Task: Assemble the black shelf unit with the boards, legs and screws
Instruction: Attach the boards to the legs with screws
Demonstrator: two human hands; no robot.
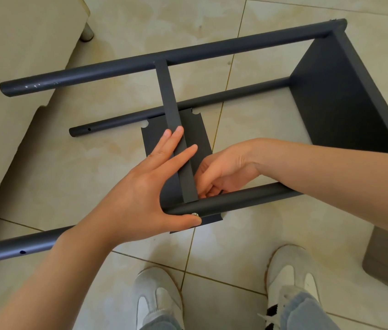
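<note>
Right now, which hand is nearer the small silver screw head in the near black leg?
Left. Left hand: thumb touching the silver screw head; right hand: behind the black leg.

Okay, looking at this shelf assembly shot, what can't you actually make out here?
- Head view: the small dark object in the right hand; its curled fingers and the middle board hide nearly all of it.
- Head view: the screw in the near leg; the thumb of the left hand covers most of it, so its depth is unclear.
- Head view: the end board; its near corner is cut off by the right edge.
</note>
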